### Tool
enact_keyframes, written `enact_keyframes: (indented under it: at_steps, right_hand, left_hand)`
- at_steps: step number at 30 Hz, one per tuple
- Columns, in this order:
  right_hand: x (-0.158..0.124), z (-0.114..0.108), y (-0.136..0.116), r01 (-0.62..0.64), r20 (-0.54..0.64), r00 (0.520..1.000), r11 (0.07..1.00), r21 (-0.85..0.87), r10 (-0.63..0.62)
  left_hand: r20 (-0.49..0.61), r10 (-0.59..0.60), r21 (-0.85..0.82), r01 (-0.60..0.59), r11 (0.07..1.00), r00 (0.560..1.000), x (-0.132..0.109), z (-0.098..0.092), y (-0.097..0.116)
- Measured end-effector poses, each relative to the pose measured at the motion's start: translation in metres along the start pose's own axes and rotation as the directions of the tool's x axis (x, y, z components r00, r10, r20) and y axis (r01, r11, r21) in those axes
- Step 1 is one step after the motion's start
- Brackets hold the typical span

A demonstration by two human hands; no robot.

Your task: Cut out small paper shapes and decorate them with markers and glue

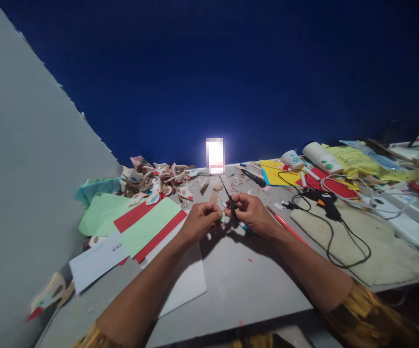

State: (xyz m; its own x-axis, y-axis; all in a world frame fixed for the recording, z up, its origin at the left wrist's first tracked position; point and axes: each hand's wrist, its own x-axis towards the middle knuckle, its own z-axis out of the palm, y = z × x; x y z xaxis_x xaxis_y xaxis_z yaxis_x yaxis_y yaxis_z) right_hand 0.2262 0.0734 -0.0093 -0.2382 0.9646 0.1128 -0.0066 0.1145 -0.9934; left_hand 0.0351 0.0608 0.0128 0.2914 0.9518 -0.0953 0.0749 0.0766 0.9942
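Note:
My right hand (251, 211) is closed around a pair of black-handled scissors (232, 207), whose thin dark blades point away from me. Close beside it, my left hand (205, 220) is pinched shut. A small pale green paper piece (223, 218) shows at its fingertips, partly hidden by the fingers. Both hands are over the middle of the grey table (245, 285). Left of them, light green paper (153, 227) overlaps red paper (133, 217), with a white sheet (191, 278) under my left forearm. A red pencil-like stick (285, 224) lies by my right forearm.
A heap of painted cut-out pieces (158, 181) lies at the back left. On the right, a black glue gun (327, 205) with a looping cord rests by a beige board (386, 256). Paper cups (321, 157) and yellow paper (272, 173) are at the back right.

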Motion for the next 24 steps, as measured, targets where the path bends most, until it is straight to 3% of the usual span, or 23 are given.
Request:
enact_keyframes:
  at_steps: [4,10,19,24]
  right_hand:
    - [-0.0025,0.0023,-0.0027,-0.019,0.018,1.0,1.0,0.004,0.019]
    - [-0.0011,0.0015,-0.0016,-0.06,-0.007,0.998,0.998,0.032,0.06]
    - [-0.0029,0.0005,-0.003,-0.036,0.05,0.998,0.999,0.028,0.035]
    - [-0.0043,-0.0006,-0.0084,-0.093,0.067,0.994,0.993,0.079,0.088]
  left_hand:
    - [0.018,0.027,0.105,-0.029,0.994,0.999,-0.0013,0.0008,-0.0006]
    - [0.059,-0.003,0.002,0.003,1.0,0.998,-0.0026,-0.0009,0.0023]
    - [0.106,-0.007,0.039,0.003,0.999,0.994,-0.0047,0.0008,0.002]
    - [-0.039,0.036,-0.045,-0.037,0.998,0.999,-0.0014,0.0029,0.0026]
